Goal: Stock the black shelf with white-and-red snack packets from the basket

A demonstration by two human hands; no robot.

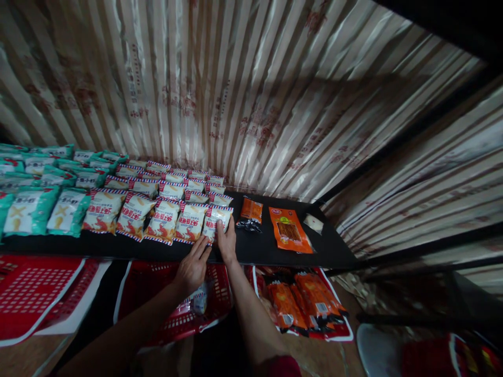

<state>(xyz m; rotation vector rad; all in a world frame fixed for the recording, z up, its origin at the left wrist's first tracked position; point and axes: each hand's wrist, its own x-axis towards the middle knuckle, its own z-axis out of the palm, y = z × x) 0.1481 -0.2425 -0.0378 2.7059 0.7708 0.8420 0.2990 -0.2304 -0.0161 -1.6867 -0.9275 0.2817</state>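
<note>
On the black shelf [251, 250], white snack bags with striped edges stand in rows. My right hand [227, 238] grips the right side of the rightmost front bag [214, 219], its thumb on the front face. My left hand [193, 264] is at the lower edge of that bag and its neighbour [190, 222], fingers together and pointing up; whether it grips anything is unclear. Beneath my hands, a red basket [220, 285] holds a few striped bags [199, 301], partly hidden by my left forearm.
Teal bags [68, 212] fill the shelf's left end. Orange packets [288, 230] and a small white item [313, 223] lie at right. Another red basket [346, 335] holds several orange packets. Striped sheeting [220, 78] hangs behind, with dark frame bars at right.
</note>
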